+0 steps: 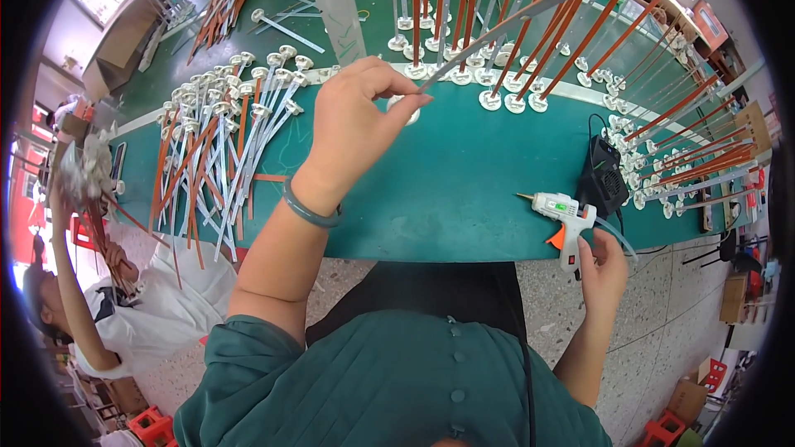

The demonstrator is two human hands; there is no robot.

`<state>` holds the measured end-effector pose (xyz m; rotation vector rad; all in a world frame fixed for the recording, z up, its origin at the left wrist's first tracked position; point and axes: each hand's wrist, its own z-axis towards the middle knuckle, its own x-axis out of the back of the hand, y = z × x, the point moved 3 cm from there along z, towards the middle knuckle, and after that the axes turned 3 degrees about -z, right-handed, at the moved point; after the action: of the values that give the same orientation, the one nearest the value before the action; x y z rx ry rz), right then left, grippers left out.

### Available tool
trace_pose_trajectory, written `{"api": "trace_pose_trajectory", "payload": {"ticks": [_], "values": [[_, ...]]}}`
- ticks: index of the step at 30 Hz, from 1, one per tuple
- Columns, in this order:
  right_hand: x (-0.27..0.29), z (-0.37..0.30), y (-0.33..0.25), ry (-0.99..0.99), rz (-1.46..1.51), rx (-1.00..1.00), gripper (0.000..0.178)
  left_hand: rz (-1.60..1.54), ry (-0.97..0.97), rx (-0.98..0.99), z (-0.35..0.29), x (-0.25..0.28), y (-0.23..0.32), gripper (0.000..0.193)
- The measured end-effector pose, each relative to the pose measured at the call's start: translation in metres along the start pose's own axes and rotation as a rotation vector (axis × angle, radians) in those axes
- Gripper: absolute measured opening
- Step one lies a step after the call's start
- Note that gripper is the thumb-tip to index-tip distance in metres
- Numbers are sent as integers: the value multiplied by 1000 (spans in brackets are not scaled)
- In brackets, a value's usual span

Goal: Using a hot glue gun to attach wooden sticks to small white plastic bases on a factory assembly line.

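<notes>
My left hand is closed in a pinch on a long grey strip, which slants up to the far right. A white round base shows just under those fingers, partly hidden by them. At the table's near right edge, my right hand has its fingers closed round the handle of a white hot glue gun with an orange trigger. The gun's nozzle points left over the green table. A black device with a vent stands right behind the gun.
Left of my left hand lies a heap of brown and grey strips with white bases. Several such strips stand upright at the far right. A pale post rises behind my left hand. A person in white holds a bundle of strips at the left.
</notes>
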<state>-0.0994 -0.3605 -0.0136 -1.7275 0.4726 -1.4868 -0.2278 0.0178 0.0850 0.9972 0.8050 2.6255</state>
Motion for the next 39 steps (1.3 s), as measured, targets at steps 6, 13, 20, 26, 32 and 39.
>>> {"api": "trace_pose_trajectory", "payload": {"ticks": [6,13,20,26,32,39], "values": [[-36,2,-137,-285,294,495,48,-219,-70,31,-13,-8,19,12],[-105,47,-175,-746,532,321,41,-213,-128,43,-16,-12,29,14],[-79,48,-152,-752,800,269,13,-361,-246,150,-21,-30,16,14],[-10,40,-130,-532,1298,615,18,-384,-305,172,-22,-47,14,14],[22,42,-117,-523,1514,745,14,-475,-362,279,-24,-59,12,19],[-49,53,-169,-370,650,574,42,-440,-543,180,-30,-66,29,16]]}}
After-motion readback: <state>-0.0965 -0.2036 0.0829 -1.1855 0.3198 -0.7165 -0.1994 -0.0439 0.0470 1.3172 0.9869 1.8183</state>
